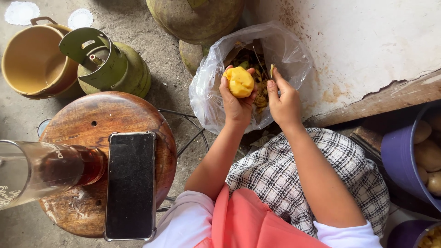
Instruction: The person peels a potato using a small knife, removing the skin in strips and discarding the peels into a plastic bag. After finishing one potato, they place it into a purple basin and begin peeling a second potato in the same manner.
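My left hand (235, 103) holds a peeled yellow potato (239, 81) over a clear plastic bag (209, 87) that has peelings inside. My right hand (283, 102) is just to the right of the potato, closed around a small peeler or knife whose tip (272, 70) pokes up above my fingers. Both hands hover above the bag's open mouth. A checked cloth (294, 179) lies over my lap below my forearms.
A round wooden stool (96, 115) at left carries a dark phone (131, 183) and a glass of brown drink (50, 167). Green gas cylinders (115, 64) and a tan pot (32, 62) stand behind it. A purple bucket (397, 154) of potatoes is at right.
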